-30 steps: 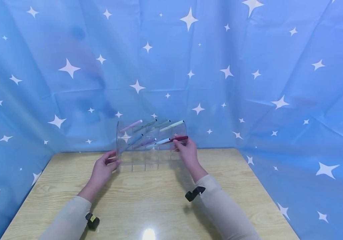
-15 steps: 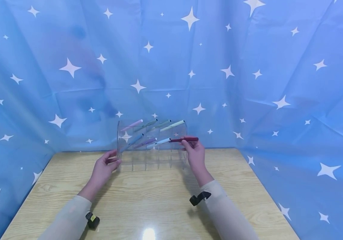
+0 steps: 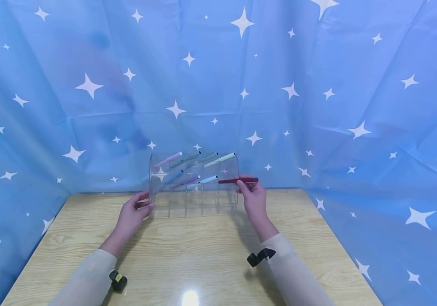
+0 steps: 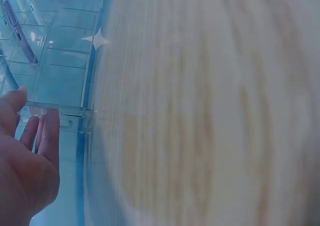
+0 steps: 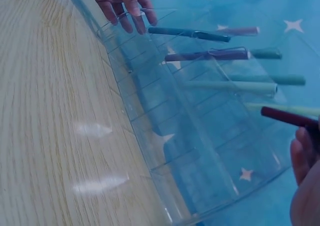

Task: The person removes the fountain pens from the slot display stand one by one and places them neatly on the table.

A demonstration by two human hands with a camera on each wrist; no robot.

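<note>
A clear acrylic pen rack point(image 3: 193, 208) with several divided compartments stands at the back of the table. My left hand point(image 3: 131, 216) holds its left side panel, thumb in front and fingers along the outside. My right hand point(image 3: 254, 199) pinches a dark red pen point(image 3: 237, 180) just off the rack's right end, lying nearly level. In the top row lean a pink pen point(image 3: 168, 159), two green ones and a pale green pen point(image 3: 220, 159). Below them are a blue pen point(image 3: 170, 179), a purple pen point(image 3: 186, 182) and a light blue pen point(image 3: 207, 179).
The wooden table point(image 3: 180, 255) extends in front of the rack. A blue curtain point(image 3: 218, 85) with white stars hangs close behind it and on both sides. A bright light reflection shows near the table's front edge.
My right hand has moved right with the red pen, drawing it out of the rack's lower row; the pen has levelled and lowered slightly. My left hand has stayed at the rack's side.
</note>
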